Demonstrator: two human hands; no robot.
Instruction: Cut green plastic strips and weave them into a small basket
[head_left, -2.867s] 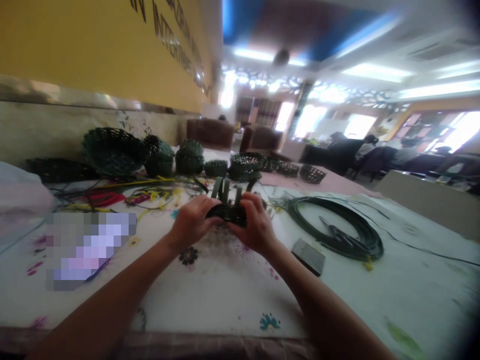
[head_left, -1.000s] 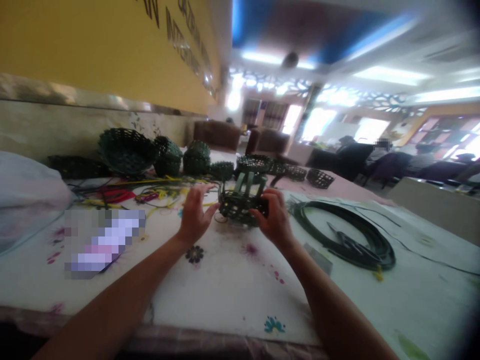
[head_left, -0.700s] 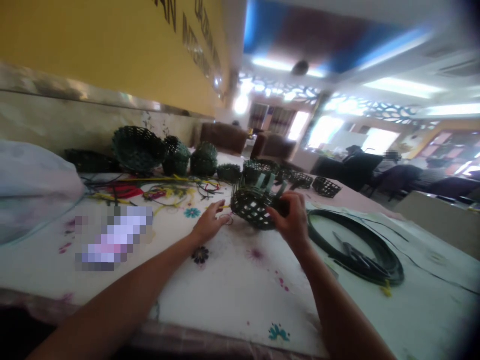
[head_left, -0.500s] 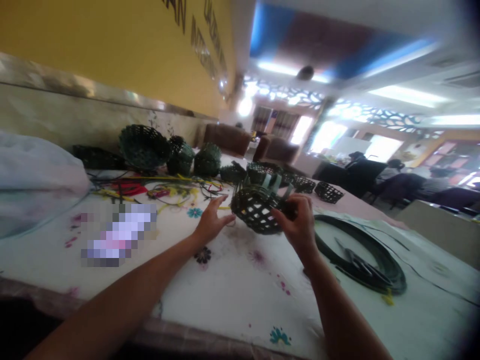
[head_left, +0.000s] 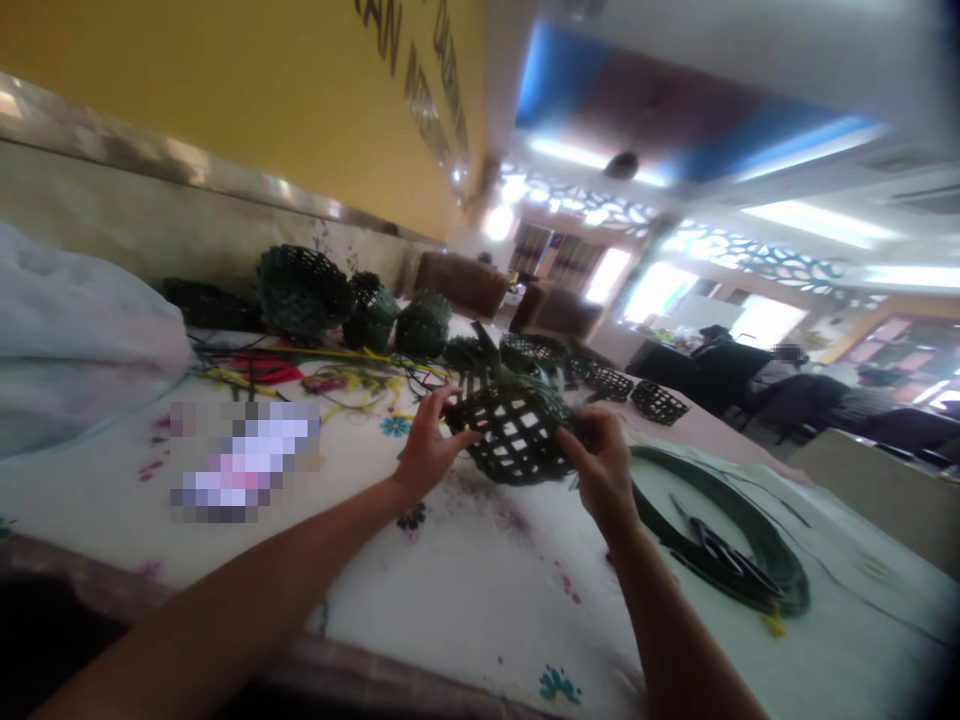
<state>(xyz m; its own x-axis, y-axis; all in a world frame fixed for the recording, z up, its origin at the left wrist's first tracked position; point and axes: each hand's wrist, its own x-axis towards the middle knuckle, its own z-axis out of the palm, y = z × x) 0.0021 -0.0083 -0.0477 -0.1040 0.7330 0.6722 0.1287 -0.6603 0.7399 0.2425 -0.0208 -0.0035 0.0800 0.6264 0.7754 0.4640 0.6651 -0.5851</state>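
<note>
A dark green woven basket with an open lattice side is held just above the table in front of me. Loose strip ends stick up from its top. My left hand grips its left edge, the thumb lying on the lattice and the fingers partly behind. On the right side, my right hand pinches the basket between thumb and fingers; its fingertips are partly hidden. To the right of that hand lies a coil of dark green strip, with black-handled scissors inside it.
Several finished-looking green baskets stand along the wall, with more lattice pieces at the back right. Coloured strips lie behind a blurred-out object. A white bag sits at the left. People sit at far tables.
My left hand has closed onto the basket's left side, where it was open beside it before. The basket has turned, and its upright strips now point differently. My view has shifted slightly.
</note>
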